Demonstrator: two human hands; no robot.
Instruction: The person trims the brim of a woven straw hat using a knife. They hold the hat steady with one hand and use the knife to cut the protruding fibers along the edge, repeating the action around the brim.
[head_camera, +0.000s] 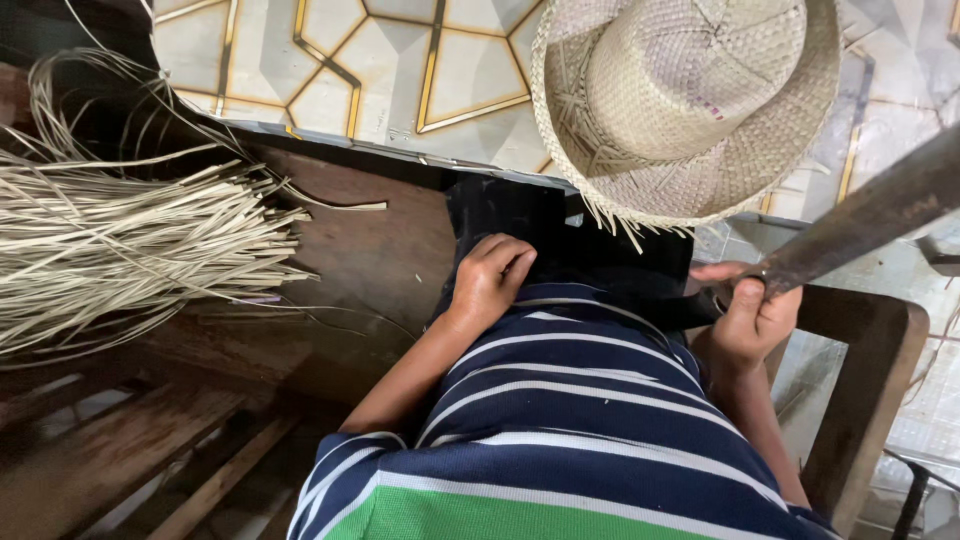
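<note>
The right hand (752, 318) is clenched around the near end of a long, dark, rust-mottled metal blade (870, 220) that runs off toward two o'clock; the left hand (490, 280) is curled into a loose fist, pressed on the dark cloth at the lap, grasping nothing that shows. The blade looks heavy, stiff and rough, probably best taken at the end where the fingers wrap it. A pale woven straw hat (690, 100) with frayed brim ends sits at twelve o'clock, just beyond both hands; it seems light and pliant. A bundle of flat pale straw strips (130, 250) lies at nine o'clock on the worn brown wooden bench (370, 240).
</note>
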